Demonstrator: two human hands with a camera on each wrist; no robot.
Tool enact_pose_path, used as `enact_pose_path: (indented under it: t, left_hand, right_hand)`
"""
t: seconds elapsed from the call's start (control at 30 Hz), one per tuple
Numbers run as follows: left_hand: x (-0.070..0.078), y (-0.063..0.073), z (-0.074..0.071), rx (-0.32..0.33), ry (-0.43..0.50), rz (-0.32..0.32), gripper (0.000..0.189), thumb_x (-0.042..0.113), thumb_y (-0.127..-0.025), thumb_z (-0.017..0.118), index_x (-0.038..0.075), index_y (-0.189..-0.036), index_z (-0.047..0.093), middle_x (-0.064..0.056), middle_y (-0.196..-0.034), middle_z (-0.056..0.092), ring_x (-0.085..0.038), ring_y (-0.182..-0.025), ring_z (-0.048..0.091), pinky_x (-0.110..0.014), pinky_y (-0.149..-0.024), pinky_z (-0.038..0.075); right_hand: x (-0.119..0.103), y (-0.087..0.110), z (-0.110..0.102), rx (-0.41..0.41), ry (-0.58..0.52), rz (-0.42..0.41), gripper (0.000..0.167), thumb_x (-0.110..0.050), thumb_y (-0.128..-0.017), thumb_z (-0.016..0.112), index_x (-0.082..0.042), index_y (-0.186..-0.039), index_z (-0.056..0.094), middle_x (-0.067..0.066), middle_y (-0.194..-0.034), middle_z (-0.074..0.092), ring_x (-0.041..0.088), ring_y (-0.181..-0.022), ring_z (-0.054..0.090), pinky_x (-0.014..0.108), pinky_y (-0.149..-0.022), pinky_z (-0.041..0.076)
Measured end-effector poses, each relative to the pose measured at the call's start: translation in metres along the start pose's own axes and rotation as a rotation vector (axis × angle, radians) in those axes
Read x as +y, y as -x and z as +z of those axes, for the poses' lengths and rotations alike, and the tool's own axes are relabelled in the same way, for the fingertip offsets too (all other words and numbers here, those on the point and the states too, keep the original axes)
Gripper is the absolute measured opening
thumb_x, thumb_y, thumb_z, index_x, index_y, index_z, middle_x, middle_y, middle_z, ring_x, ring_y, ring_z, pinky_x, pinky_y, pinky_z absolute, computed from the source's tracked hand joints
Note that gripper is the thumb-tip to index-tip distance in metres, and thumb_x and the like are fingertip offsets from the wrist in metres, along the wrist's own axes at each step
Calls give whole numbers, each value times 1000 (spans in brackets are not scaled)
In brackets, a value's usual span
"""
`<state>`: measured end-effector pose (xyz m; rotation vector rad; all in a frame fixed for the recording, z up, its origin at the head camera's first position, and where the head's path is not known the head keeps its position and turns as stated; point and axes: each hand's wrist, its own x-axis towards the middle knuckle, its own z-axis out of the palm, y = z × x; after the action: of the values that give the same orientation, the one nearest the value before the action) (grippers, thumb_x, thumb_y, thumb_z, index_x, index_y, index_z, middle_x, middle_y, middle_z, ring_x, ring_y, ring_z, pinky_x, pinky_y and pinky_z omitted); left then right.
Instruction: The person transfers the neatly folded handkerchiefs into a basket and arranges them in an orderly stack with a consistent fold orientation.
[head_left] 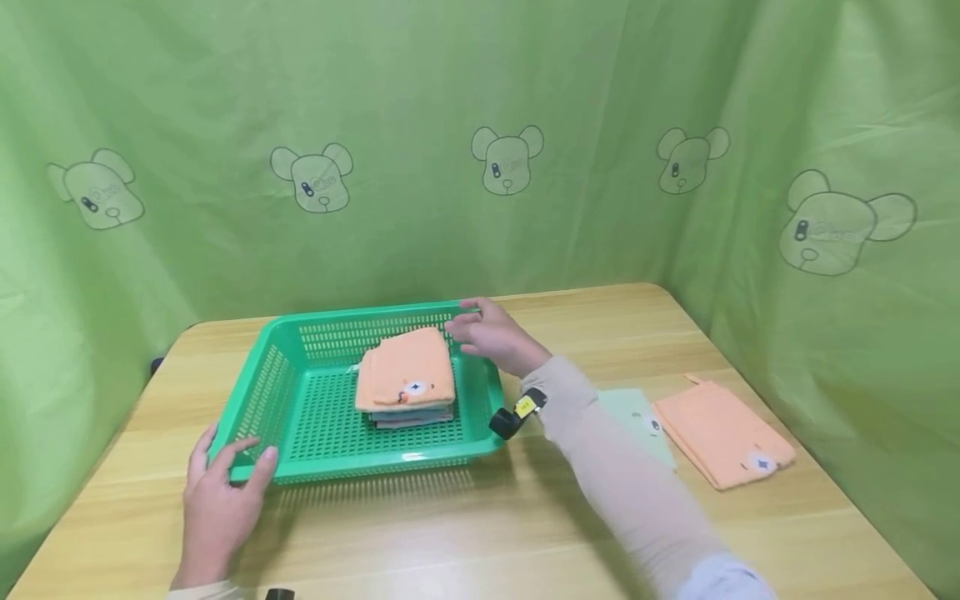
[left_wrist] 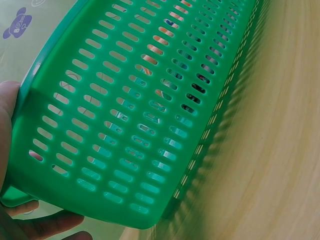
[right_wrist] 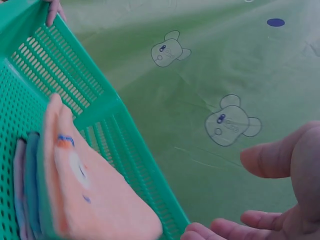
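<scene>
A green plastic basket (head_left: 360,460) with slotted walls stands on the table. My left hand (head_left: 221,508) grips its near left corner, with the thumb over the rim; the left wrist view shows fingers (left_wrist: 47,226) around that corner of the basket (left_wrist: 25,127). Inside, toward the right, lies a stack of folded cloths (head_left: 411,367), topped by an orange one with an embroidered face. My right hand (head_left: 502,337) is by the far right corner. In the right wrist view, the right hand (right_wrist: 300,185) has its thumb and fingers apart, holding nothing, near the basket rim (right_wrist: 122,112).
On the table (head_left: 420,542) to the right lie an orange cloth (head_left: 723,433) and a pale green cloth (head_left: 637,417), partly hidden by my right forearm. Green curtains (head_left: 405,100) with printed bear heads hang behind and beside the table.
</scene>
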<state>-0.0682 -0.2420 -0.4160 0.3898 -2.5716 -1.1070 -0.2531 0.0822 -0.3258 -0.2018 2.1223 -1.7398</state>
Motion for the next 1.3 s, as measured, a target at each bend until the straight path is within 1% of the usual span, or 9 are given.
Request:
enact_pose_path:
  t: [0.1,0.23,0.43,0.5,0.63,0.87,1.03,1.17,1.3]
  left_hand:
    - [1,-1,0,4,1,4,49,42,-94,60,2,-123,60,-17,-159,12,-59,-130,29,-74,-97,30]
    - [1,-1,0,4,4,2,49,42,-94,61,2,-122,61,-17,-159,13,-59,-130,28,-76,-98,28]
    - [0,0,0,7,1,-2,49,41,-94,61,2,-122,60,-18,-159,13,-59,-132,25,-76,-98,27]
    - [0,0,1,14,-1,3,48,41,-94,61,2,-122,61,-19,-158,14,-59,-130,29,-75,-97,30]
    - [-1,0,1,17,4,12,48,41,-94,61,2,-122,61,-18,-159,14,-59,-129,30,-75,-97,29]
    - [-1,0,1,22,2,25,47,40,-94,61,2,-121,61,-19,-158,15,-60,-125,35,-75,-96,31]
    - [0,0,1,25,0,28,47,40,-94,61,2,-121,61,-19,-158,15,-60,-126,34,-75,-96,31]
    - [-1,0,1,30,-3,38,48,40,-94,61,1,-122,61,-20,-158,16,-59,-119,43,-73,-94,36]
    - [-1,0,1,29,0,40,48,40,-94,61,1,-122,61,-20,-157,16,-58,-118,45,-71,-94,37]
  right_hand:
    - [-1,6,-12,24,41,-30,63,-16,-96,61,-2,-147,26,16,-141,43,30,-125,50,39,-103,45]
    - [1,14,-27,52,83,-53,60,-15,-97,60,-1,-146,28,18,-143,41,32,-126,48,41,-102,46]
    - [11,24,-49,97,99,-65,60,-14,-96,60,-1,-146,28,21,-144,40,34,-126,47,39,-98,49]
    - [14,27,-57,107,108,-75,61,-14,-96,61,-2,-146,28,21,-143,40,34,-126,48,39,-96,50]
    - [21,33,-74,128,132,-86,63,-14,-96,60,-2,-147,26,21,-143,40,35,-125,49,40,-96,51]
    - [32,42,-101,158,141,-52,66,-11,-96,59,2,-148,22,25,-145,36,39,-126,47,41,-96,50]
    - [41,48,-120,166,154,-14,68,-12,-97,58,3,-149,18,28,-146,34,41,-124,48,43,-99,48]
    - [49,55,-134,170,181,16,70,-14,-97,57,3,-150,15,30,-145,34,44,-125,47,46,-102,44]
    - [56,63,-147,165,229,49,73,-17,-97,57,3,-151,12,32,-144,33,45,-125,46,48,-103,43]
